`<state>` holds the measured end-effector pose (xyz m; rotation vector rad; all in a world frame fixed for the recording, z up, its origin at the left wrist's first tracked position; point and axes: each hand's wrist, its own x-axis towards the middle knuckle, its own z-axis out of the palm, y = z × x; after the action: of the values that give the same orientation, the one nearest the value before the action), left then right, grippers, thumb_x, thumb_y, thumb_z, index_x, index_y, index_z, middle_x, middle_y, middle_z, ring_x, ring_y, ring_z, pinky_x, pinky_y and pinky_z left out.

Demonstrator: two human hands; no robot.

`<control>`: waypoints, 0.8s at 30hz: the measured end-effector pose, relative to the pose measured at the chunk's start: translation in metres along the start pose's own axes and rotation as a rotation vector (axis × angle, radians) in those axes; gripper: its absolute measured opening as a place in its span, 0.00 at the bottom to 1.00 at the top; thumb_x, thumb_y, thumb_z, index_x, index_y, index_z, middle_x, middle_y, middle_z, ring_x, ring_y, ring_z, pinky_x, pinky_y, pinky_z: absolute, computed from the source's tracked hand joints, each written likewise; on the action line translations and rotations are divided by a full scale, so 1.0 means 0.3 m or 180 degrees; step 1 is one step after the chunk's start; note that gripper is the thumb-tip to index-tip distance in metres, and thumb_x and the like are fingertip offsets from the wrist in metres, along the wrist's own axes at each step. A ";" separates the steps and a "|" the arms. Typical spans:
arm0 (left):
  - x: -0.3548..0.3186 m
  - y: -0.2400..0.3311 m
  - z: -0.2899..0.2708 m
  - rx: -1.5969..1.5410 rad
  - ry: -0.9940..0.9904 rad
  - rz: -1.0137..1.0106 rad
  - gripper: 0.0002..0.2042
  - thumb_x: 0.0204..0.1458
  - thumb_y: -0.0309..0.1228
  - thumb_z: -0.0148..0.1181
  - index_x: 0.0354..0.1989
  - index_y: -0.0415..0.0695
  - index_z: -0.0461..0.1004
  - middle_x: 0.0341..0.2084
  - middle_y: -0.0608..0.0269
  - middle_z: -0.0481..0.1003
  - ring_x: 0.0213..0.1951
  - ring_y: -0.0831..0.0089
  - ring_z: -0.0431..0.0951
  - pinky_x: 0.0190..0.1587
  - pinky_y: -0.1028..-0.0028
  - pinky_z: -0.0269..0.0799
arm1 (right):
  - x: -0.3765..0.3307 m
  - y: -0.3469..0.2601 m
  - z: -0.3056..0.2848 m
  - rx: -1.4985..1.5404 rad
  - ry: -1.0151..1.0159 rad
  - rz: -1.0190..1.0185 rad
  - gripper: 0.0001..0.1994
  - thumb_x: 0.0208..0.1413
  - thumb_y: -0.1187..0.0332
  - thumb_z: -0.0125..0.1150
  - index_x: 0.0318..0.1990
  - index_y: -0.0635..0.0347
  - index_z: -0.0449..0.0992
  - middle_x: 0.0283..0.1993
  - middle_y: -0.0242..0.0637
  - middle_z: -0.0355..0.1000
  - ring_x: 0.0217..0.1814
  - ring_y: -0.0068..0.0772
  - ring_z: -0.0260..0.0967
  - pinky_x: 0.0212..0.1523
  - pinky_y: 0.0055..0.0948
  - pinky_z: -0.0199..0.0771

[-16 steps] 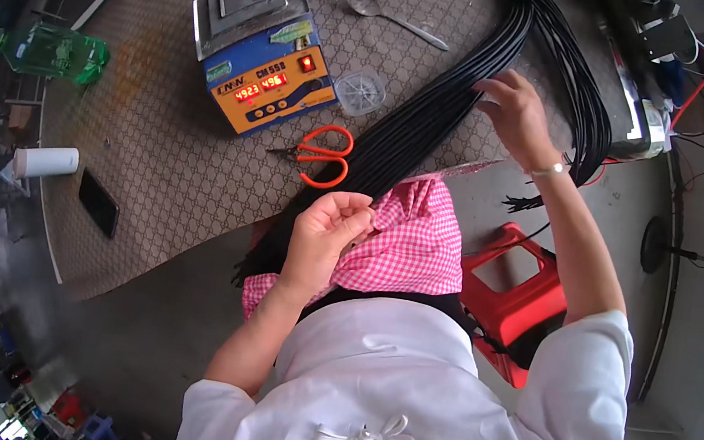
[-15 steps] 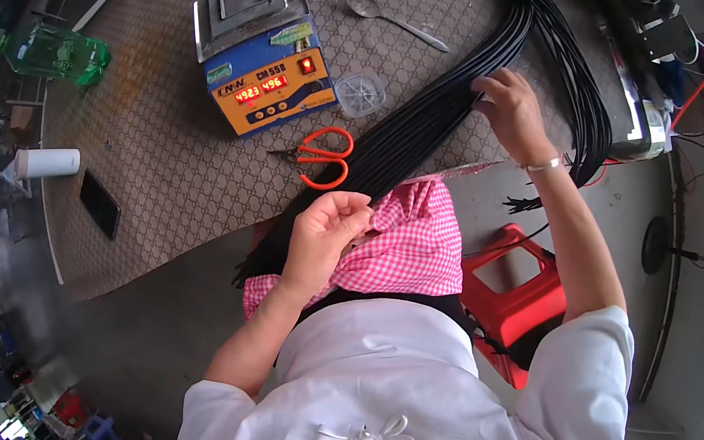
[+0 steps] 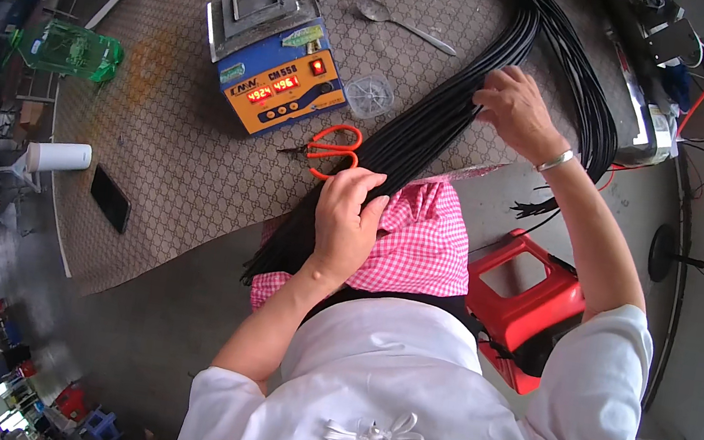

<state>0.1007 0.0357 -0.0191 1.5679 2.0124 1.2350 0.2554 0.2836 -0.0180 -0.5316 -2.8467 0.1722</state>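
Note:
A long bundle of thin black cables (image 3: 442, 115) runs slantwise over the table edge and across my lap. On its near part rests my left hand (image 3: 346, 224), thumb apart from the fingers, with no object visible in it. My right hand (image 3: 525, 118), a silver bangle on its wrist, is at the right edge of the bundle farther up. Its fingers are curled together, and what they may hold is too small to make out. Orange-handled scissors (image 3: 332, 151) lie just beyond my left fingertips, touching or close beside the cables.
An orange and blue counting machine (image 3: 280, 93) with a metal top tray stands on the patterned table (image 3: 166, 172). Around it are a spoon (image 3: 406, 26), a clear round dish (image 3: 370, 96), a phone (image 3: 109, 200), a white cup (image 3: 58, 157) and a green bottle (image 3: 75, 52). A red stool (image 3: 524, 293) is at right.
My left hand has moved up onto the cables, and its pinched fingers have spread. The right hand stays by the bundle with its fingers more curled. The machine's lit display has changed.

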 end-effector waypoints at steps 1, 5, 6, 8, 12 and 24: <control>-0.007 -0.007 0.001 0.0035 0.0010 -0.0001 0.12 0.40 0.22 0.57 0.36 0.39 0.69 0.35 0.56 0.69 0.39 0.59 0.68 0.44 0.65 0.63 | -0.002 -0.010 0.004 0.0062 -0.0041 0.0015 0.07 0.37 0.65 0.62 0.25 0.54 0.71 0.32 0.31 0.62 0.40 0.34 0.58 0.41 0.31 0.59; -0.018 -0.012 -0.013 0.0411 0.0184 0.0193 0.15 0.39 0.22 0.59 0.39 0.39 0.69 0.35 0.56 0.69 0.40 0.58 0.68 0.43 0.66 0.63 | 0.017 -0.080 -0.013 0.0097 -0.0450 0.0056 0.08 0.34 0.68 0.63 0.23 0.55 0.70 0.30 0.34 0.63 0.40 0.36 0.59 0.40 0.33 0.60; -0.011 -0.005 -0.016 0.0575 0.0260 0.0286 0.16 0.39 0.23 0.59 0.39 0.39 0.69 0.36 0.56 0.70 0.40 0.58 0.68 0.43 0.66 0.64 | 0.023 -0.112 -0.040 0.0017 -0.0554 -0.0004 0.07 0.34 0.69 0.62 0.23 0.56 0.70 0.28 0.35 0.64 0.38 0.38 0.61 0.39 0.33 0.61; -0.006 0.009 -0.018 0.0568 0.0029 0.0382 0.21 0.37 0.23 0.60 0.44 0.39 0.66 0.35 0.55 0.70 0.40 0.57 0.67 0.44 0.64 0.63 | 0.039 -0.168 -0.057 0.0251 -0.0865 -0.0197 0.07 0.34 0.71 0.60 0.24 0.60 0.71 0.21 0.40 0.66 0.28 0.44 0.65 0.31 0.34 0.65; -0.090 -0.009 -0.062 -0.0165 -0.0526 -0.0154 0.20 0.39 0.23 0.60 0.45 0.39 0.66 0.26 0.54 0.73 0.29 0.60 0.73 0.33 0.70 0.70 | 0.050 -0.330 -0.141 0.1862 -0.1542 -0.0673 0.07 0.37 0.69 0.59 0.25 0.63 0.72 0.21 0.42 0.68 0.24 0.44 0.65 0.27 0.33 0.65; -0.141 0.019 -0.216 0.0934 -0.0243 0.0944 0.08 0.36 0.27 0.52 0.27 0.40 0.72 0.24 0.62 0.68 0.29 0.67 0.69 0.32 0.71 0.65 | 0.066 -0.508 -0.055 0.3139 -0.1374 0.0418 0.09 0.50 0.70 0.55 0.35 0.68 0.73 0.31 0.38 0.72 0.34 0.24 0.69 0.35 0.24 0.68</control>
<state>0.0750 -0.0306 0.0124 2.0807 2.0379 0.9864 0.1899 0.1507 0.0263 -0.4703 -2.6023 1.7531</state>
